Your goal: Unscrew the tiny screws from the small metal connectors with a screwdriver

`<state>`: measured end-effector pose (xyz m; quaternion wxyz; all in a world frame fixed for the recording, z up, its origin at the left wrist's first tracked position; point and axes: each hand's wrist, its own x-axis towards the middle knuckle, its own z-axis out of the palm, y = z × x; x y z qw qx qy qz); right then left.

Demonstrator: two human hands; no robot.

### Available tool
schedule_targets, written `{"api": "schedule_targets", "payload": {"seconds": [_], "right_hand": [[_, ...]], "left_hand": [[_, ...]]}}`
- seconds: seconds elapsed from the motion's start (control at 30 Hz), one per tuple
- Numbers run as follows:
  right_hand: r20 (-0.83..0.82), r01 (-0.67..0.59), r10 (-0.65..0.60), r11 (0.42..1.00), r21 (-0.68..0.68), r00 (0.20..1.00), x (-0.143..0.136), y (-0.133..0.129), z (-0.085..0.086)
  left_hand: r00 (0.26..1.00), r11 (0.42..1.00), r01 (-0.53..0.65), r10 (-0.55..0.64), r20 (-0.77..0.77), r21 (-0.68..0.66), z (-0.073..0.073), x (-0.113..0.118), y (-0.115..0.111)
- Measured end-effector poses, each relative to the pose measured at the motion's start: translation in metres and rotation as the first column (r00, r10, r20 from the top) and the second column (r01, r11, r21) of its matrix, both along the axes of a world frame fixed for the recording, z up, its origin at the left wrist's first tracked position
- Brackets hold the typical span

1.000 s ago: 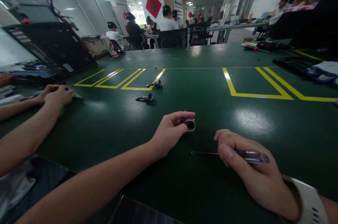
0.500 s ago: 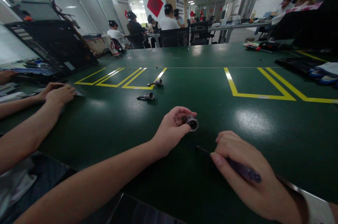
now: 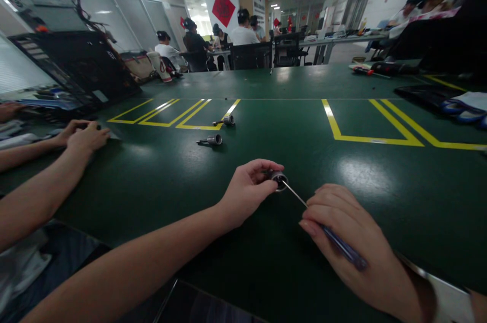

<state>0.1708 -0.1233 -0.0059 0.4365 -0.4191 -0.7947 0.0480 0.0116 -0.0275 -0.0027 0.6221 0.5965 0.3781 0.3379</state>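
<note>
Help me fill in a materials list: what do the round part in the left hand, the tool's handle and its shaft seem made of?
Round part, in the left hand: probably metal; grey with a shiny rim.
Tool's handle, in the right hand: likely smooth plastic; purplish, slightly glossy.
Shaft: likely bare metal; thin, straight, with a silvery gleam.

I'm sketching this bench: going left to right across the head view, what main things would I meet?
Co-worker's hands, nearer loose metal part, the person's left hand, held metal part, right hand, pale wristband.
</note>
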Motion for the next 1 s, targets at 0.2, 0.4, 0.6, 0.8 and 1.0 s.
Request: {"api": "schedule_targets", "payload": {"seconds": [0.2,0.4,0.6,0.8,1.0], "right_hand": [[0.015,0.001,-0.001,1.0,0.002,1.0,-0.0008,0.0011,0.0011],[0.007,-0.004,0.004,1.0,-0.008,1.0,-0.0014,-0.0001,0.0],[0.008,0.001,-0.002,1.0,0.02,1.0,-0.0007,-0.0012,0.0008],[0.044,0.011,-0.013,0.999,0.035,0.999,-0.0033,-0.0005,0.0028],[0.017,-0.004,0.003,1.0,0.026,1.0,-0.0034,-0.0014,0.0013]], "left_hand": [[0.999,0.998,0.039,-0.038,-0.009,0.041,-0.0011,-0.0009,-0.001],[0.999,0.995,0.032,-0.032,-0.002,0.096,-0.0057,-0.0002,-0.001],[1.0,0.994,0.024,-0.025,0.017,0.107,-0.0059,0.0008,-0.0011],[1.0,0.992,0.017,-0.019,0.01,0.122,-0.0055,0.0005,-0.0007],[1.0,0.99,0.023,-0.024,0.012,0.138,-0.007,0.0021,-0.0028]]}}
